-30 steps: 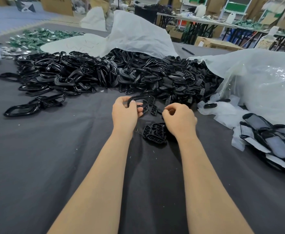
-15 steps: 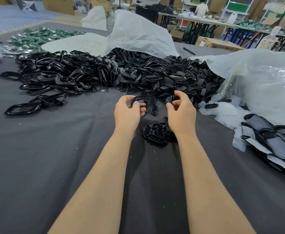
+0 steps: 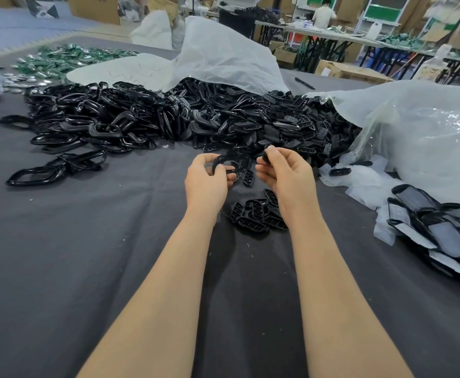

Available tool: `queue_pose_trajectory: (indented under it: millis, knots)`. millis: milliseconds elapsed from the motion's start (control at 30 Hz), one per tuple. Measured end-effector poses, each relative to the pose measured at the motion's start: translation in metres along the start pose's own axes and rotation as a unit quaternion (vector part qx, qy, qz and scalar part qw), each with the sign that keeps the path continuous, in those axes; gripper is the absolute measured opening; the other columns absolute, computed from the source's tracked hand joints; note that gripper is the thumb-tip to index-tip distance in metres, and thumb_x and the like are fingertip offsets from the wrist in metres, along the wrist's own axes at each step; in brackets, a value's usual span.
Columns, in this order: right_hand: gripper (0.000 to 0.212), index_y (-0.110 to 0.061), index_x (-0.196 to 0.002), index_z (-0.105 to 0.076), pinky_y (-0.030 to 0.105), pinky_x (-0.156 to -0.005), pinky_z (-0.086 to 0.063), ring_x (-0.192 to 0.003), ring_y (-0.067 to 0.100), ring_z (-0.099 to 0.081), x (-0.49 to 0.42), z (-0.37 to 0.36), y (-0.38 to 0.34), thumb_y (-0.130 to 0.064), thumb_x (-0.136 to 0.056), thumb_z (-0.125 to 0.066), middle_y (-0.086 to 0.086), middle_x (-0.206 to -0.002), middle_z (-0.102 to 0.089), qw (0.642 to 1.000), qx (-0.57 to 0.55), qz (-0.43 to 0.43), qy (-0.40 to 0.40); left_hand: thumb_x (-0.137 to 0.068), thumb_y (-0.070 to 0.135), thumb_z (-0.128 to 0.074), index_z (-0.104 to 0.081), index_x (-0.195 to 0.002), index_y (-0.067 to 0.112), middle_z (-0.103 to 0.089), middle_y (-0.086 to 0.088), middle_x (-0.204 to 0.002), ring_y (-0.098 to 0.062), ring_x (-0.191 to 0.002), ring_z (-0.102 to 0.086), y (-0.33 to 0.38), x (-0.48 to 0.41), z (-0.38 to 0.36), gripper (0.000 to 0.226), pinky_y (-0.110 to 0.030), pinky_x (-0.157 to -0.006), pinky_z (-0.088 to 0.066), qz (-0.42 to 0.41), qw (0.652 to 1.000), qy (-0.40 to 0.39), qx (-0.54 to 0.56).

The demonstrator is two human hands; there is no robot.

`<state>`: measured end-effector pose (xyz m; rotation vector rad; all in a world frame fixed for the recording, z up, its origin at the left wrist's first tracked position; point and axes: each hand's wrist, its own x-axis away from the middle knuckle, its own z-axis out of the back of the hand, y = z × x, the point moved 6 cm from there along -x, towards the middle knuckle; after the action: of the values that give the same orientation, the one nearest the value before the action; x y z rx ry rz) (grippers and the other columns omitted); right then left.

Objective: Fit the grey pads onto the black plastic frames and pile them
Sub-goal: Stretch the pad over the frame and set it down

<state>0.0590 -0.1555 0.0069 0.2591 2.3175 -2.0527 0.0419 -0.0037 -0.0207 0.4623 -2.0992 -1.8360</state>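
The left hand is curled round a black frame and holds it up just above the counter. The right hand pinches a small black piece between thumb and fingertips. The piece is mostly hidden by the fingers, so I cannot say for sure what kind it is. The two hands are close together but not touching, and the piece is just beside the frame, a little apart from it.

Under the hands one loose black piece with holes in it lies flat on the dark grey cloth. Near the right wrist sits a little pile of black pieces of the same kind.

Behind the hands is a big heap of black frames, spread wide across the counter. More holed black pieces are heaped on its right side. A white sheet lies over the back of the heap.

On the right is a puffy clear bag. In front of it, at the edge of the counter, lies a stack of frames with grey pads in them.

Far off on the left are lots of shiny green things. A pen lies at the back of the counter. Across the room a person stands at another table.
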Motion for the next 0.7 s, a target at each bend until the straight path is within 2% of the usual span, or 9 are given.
queue_pose_trajectory:
  millis: [167,300,400,567,700]
  knots:
    - [0.022,-0.016,-0.105,-0.045,0.02,-0.067,-0.055,-0.059,0.0,-0.063,0.004,-0.006,-0.003,-0.001,-0.093,-0.056,-0.002,-0.082,-0.062,0.983,0.167,0.071,-0.023,-0.098,0.004,-0.047,-0.05,-0.095,0.029,-0.068,0.003,-0.081,0.001,-0.064,-0.066,0.002,0.003,-0.001,0.026,-0.019,-0.068,-0.056,-0.008,1.0,-0.01,0.002]
    - [0.013,-0.016,-0.093,-0.059,0.019,-0.068,-0.054,-0.062,0.002,-0.063,0.005,-0.01,-0.005,-0.003,-0.091,-0.059,-0.007,-0.078,-0.064,0.965,0.239,0.103,-0.039,-0.098,0.005,-0.047,-0.055,-0.096,0.029,-0.07,0.004,-0.08,-0.003,-0.069,-0.067,0.004,0.004,-0.002,0.025,-0.023,-0.074,-0.057,-0.017,1.0,-0.023,-0.002]
    - [0.014,-0.016,-0.094,-0.067,0.019,-0.071,-0.054,-0.067,0.002,-0.064,0.005,-0.009,-0.006,-0.005,-0.091,-0.059,-0.011,-0.079,-0.064,0.956,0.269,0.113,-0.033,-0.098,0.007,-0.048,-0.056,-0.09,0.035,-0.068,0.009,-0.073,-0.001,-0.065,-0.067,0.005,0.005,-0.004,0.03,-0.027,-0.078,-0.057,-0.024,0.999,-0.036,-0.009]
    - [0.006,-0.014,-0.089,-0.062,0.032,-0.079,-0.055,-0.082,0.02,-0.067,0.007,-0.008,-0.006,-0.009,-0.089,-0.063,0.0,-0.084,-0.066,0.953,0.278,0.122,-0.001,-0.097,0.01,-0.053,-0.056,-0.094,0.034,-0.072,0.003,-0.08,-0.005,-0.075,-0.07,0.007,0.007,-0.011,0.024,-0.035,-0.086,-0.057,-0.05,0.994,-0.082,-0.05]
    - [0.005,-0.016,-0.086,-0.063,0.016,-0.072,-0.045,-0.079,0.013,-0.06,0.007,-0.005,-0.007,-0.013,-0.088,-0.066,-0.002,-0.08,-0.063,0.943,0.299,0.146,0.031,-0.094,0.005,-0.056,-0.057,-0.093,0.032,-0.072,-0.002,-0.089,-0.014,-0.082,-0.071,0.008,0.008,-0.013,0.027,-0.042,-0.088,-0.056,-0.062,0.992,-0.095,-0.061]
